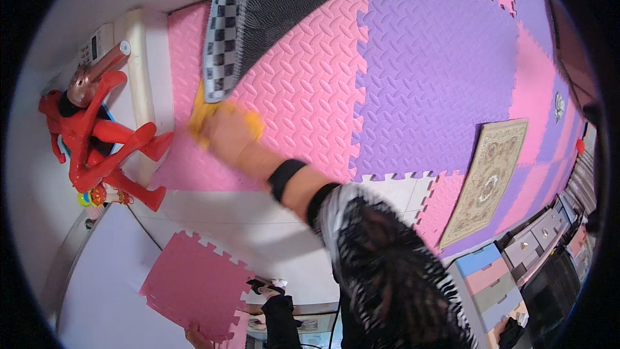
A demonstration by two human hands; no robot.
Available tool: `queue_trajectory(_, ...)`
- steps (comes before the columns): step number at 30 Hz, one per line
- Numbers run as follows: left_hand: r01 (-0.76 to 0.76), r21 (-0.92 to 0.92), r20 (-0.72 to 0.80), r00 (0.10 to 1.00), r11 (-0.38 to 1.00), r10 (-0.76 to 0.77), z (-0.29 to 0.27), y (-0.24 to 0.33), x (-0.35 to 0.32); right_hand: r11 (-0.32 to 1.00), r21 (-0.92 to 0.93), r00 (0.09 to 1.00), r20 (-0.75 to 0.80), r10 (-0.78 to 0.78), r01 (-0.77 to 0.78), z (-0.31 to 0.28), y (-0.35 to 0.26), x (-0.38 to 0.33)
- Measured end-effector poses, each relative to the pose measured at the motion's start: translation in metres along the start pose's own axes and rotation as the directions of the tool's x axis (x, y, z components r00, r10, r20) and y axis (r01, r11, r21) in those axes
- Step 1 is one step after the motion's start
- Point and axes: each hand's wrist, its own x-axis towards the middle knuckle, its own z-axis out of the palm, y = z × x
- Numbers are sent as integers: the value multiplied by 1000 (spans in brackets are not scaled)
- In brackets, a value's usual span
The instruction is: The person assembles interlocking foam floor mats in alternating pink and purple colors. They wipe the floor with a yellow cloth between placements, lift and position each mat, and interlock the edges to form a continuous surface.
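Reaching out from a black-and-white patterned sleeve (387, 265), one hand (229, 136) presses a yellow cloth (205, 113) against the pink foam mat tile (303, 90); which of the person's hands it is, I cannot tell, and motion blur hides whether the fingers are closed round the cloth or lie flat on it. A black band (285, 179) circles that wrist. No second hand of this person shows.

Nearest, at the bottom edge, a loose pink puzzle tile (194, 284) lies on the white floor (213, 220), and another person's hand (194, 335) touches its near edge. Just right of it a dark sleeve and a small foot or shoe (268, 286) appear, too small to make out well. At near right stand low drawer units (536, 239) with pastel fronts.

Further out, the cloth sits at the left side of the joined mat, just below a checked black-and-white fabric (226, 32) that hangs over the pink tile. Left of the hand, a red plastic toy figure (97, 142) stands against the white wall base (139, 77), with a copper-coloured tube (97, 74) behind its head.

To the right, purple tiles (439, 71) interlock with the pink ones, and a small beige patterned rug (487, 178) lies on them near the mat's edge.
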Motion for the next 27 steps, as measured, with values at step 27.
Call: queue_trajectory(27,-58,-320,22,997,946,68,-7,-95,51,631,769,909,-329,257,100,-232,80,67)
